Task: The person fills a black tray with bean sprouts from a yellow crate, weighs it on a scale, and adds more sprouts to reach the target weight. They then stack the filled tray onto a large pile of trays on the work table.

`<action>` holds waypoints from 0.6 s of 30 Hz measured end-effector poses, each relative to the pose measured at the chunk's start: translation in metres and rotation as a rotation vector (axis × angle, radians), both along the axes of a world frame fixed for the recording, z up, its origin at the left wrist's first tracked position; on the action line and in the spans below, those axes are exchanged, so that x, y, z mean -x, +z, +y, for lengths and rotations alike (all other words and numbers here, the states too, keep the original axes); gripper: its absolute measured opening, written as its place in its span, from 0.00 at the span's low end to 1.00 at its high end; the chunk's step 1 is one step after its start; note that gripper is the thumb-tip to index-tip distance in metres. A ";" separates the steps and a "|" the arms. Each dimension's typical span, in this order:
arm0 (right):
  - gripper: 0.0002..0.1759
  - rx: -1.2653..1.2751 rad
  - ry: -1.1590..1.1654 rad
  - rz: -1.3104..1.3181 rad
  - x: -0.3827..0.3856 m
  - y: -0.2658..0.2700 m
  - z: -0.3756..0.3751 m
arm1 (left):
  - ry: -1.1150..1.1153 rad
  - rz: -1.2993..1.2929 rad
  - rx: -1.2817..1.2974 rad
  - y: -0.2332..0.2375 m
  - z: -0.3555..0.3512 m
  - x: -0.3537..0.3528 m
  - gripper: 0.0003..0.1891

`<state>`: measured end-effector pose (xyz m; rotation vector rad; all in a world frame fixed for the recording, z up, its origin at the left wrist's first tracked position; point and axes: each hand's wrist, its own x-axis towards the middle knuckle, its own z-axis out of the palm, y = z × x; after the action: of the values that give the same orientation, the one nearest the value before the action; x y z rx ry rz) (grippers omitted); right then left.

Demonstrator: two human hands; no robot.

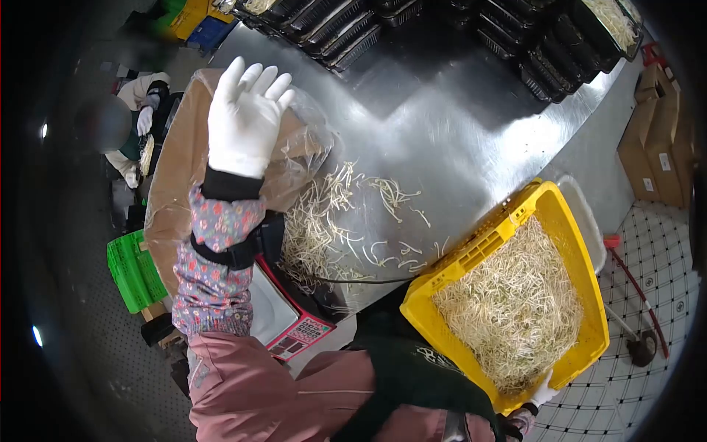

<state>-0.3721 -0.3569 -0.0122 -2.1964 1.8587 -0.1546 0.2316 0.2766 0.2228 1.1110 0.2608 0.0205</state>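
My left hand [247, 121], in a white glove, is raised over a cardboard box [177, 155] with a clear plastic liner [305, 140]. Its fingers are extended and hold nothing. At the lower right, my right hand [543, 390], also gloved in white, grips the near rim of a yellow crate [598, 324]; part of the hand is hidden. Bean sprouts [515, 302] fill much of the tilted crate. More loose sprouts [317, 228] lie in a pile on the metal table [398, 147], beside a digital scale [298, 331] below my left forearm.
Stacked black plastic trays [331, 33] stand at the table's far side, with another stack [545, 59] to the right. Cardboard boxes [655, 147] sit at the right. A green crate [135, 272] is on the left, where a person [136, 118] works. A red-handled tool [641, 287] lies at right.
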 end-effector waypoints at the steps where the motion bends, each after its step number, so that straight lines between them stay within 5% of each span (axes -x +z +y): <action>1: 0.57 0.026 -0.006 0.069 0.005 -0.004 -0.006 | -0.007 -0.043 0.011 0.002 0.000 0.016 0.44; 4: 0.57 0.047 -0.006 0.180 -0.008 0.007 0.002 | -0.016 -0.072 0.012 -0.007 -0.006 0.073 0.29; 8: 0.53 0.125 0.143 0.126 0.008 -0.006 -0.010 | -0.492 0.247 0.108 -0.074 -0.032 0.188 0.28; 10: 0.49 0.100 0.204 0.029 0.014 -0.009 -0.014 | -0.668 0.439 -0.092 -0.120 -0.041 0.251 0.26; 16: 0.38 -0.076 0.273 -0.294 0.018 -0.004 -0.011 | -0.757 0.533 -0.273 -0.216 -0.038 0.428 0.25; 18: 0.37 -0.021 0.306 -0.339 0.020 -0.010 -0.011 | -0.801 0.639 -0.505 -0.231 -0.033 0.469 0.29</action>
<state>-0.3923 -0.3681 -0.0223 -2.2408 1.3260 -0.4146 -0.2371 0.2434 -0.0077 1.6422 0.3707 -1.0433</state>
